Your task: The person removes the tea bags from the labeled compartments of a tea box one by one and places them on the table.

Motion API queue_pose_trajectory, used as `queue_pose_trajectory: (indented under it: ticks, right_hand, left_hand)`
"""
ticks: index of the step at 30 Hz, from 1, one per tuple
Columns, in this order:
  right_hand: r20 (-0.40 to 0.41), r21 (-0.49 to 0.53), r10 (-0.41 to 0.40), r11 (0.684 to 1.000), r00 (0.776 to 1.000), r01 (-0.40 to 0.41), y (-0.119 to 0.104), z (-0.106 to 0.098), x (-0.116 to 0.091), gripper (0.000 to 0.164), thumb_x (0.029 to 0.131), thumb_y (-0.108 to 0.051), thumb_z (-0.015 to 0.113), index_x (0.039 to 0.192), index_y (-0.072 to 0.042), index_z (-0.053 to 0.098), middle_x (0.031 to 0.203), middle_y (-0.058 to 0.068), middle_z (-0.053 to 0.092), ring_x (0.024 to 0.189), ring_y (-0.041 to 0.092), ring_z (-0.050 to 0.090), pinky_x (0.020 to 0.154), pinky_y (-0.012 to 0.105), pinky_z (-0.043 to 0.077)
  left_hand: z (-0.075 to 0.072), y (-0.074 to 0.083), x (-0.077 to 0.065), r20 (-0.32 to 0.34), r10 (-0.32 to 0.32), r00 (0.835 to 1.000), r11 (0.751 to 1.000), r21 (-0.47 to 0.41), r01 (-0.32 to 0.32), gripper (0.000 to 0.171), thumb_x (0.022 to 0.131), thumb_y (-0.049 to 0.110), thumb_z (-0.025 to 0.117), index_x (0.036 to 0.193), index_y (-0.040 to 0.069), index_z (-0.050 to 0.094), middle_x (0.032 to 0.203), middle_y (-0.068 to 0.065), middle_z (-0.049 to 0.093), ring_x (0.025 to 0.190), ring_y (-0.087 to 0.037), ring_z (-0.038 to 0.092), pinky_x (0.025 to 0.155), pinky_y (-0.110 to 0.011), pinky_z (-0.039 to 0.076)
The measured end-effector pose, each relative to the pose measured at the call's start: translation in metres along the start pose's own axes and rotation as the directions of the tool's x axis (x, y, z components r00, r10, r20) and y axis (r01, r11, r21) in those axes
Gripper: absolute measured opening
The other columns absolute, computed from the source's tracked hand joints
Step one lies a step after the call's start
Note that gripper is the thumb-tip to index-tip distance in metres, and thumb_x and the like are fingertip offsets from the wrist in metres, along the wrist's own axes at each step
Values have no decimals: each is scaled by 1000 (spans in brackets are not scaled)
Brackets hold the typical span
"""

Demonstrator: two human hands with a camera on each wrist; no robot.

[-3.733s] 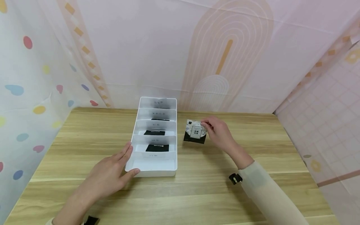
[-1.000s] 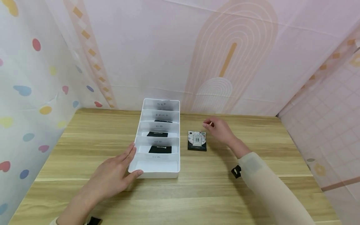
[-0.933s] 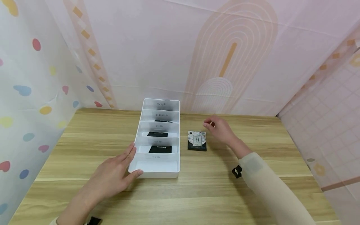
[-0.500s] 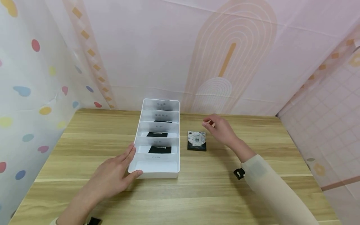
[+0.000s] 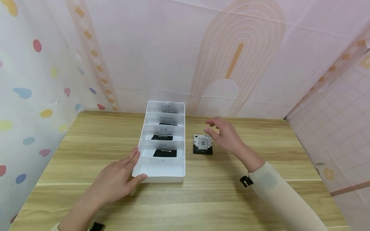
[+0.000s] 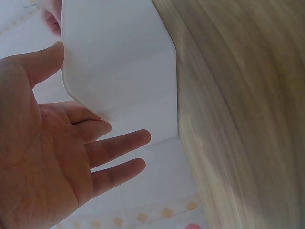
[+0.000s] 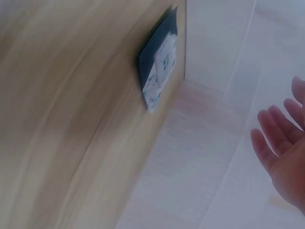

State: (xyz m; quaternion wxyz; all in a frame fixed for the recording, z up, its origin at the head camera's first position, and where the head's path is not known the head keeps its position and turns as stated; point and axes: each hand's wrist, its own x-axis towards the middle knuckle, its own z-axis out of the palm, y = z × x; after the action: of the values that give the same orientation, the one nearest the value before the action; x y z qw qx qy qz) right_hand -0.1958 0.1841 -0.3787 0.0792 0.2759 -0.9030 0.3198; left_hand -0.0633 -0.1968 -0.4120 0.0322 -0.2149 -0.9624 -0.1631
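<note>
A white divided box stands on the wooden table, its long side running away from me. My left hand rests at its near left corner, thumb and fingers touching the rim; the left wrist view shows these fingers mostly straight. Right of the box a square tea sachet, black below and patterned above with a pale label, lies flat, printed side up. My right hand hovers just right of it, thumb and fingers apart, holding nothing. The right wrist view shows a gap between hand and sachet.
Dark sachets lie in several middle compartments, such as one black sachet and another behind it. Each compartment bears printed characters on its back wall. A patterned cloth backdrop hangs behind the table and along both sides.
The tea sachet, earlier pinched above the table by my right hand, now lies on it. The right thumb and fingers have since spread apart. My left hand stays at the box corner.
</note>
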Motion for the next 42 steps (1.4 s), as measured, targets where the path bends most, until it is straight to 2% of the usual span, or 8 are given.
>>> queue_pose_trajectory:
  ticks: [10, 18, 31, 36, 42]
  right_hand:
    - [-6, -36, -118, 992, 993, 117, -19, 7, -3, 42, 101, -19, 73, 134, 5, 64, 137, 20, 65, 133, 38, 56, 113, 53, 44]
    - [-9, -57, -190, 980, 982, 189, -31, 18, -5, 46, 98, -21, 74, 134, 5, 65, 141, 18, 64, 133, 39, 56, 113, 54, 43]
    - [-19, -101, -331, 940, 944, 327, -46, 34, -3, 51, 93, -21, 80, 134, 4, 65, 138, 19, 65, 132, 36, 58, 114, 53, 42]
    - [15, -92, -330, 939, 944, 330, -50, 41, -3, 52, 94, -24, 79, 135, 3, 64, 140, 19, 64, 132, 35, 57, 114, 53, 42]
    - [90, -32, -270, 961, 958, 274, -60, 48, -6, 53, 98, -25, 76, 140, 2, 61, 148, 17, 58, 139, 35, 52, 117, 51, 40]
  left_hand:
    - [1, -1, 1, 7, -2, 1000, 1000, 1, 2, 83, 100, 49, 69, 155, -7, 43, 165, -20, 37, 129, -43, 61, 100, -58, 53]
    - [1, 0, 0, 7, 2, 1000, 1000, 1, -2, 83, 99, 49, 70, 155, -7, 44, 164, -21, 38, 128, -43, 61, 99, -58, 53]
    - [1, 0, 0, 7, -7, 1000, 1000, 11, 7, 84, 99, 50, 70, 155, -7, 44, 165, -20, 38, 130, -43, 60, 100, -58, 52]
    - [1, 0, 0, 8, -12, 1000, 1000, 14, 12, 84, 99, 51, 69, 155, -6, 44, 164, -20, 38, 130, -43, 60, 100, -58, 53]
    - [1, -1, 0, 8, -17, 1000, 1000, 12, 17, 84, 99, 51, 69, 155, -6, 44, 165, -20, 37, 131, -43, 60, 100, -58, 52]
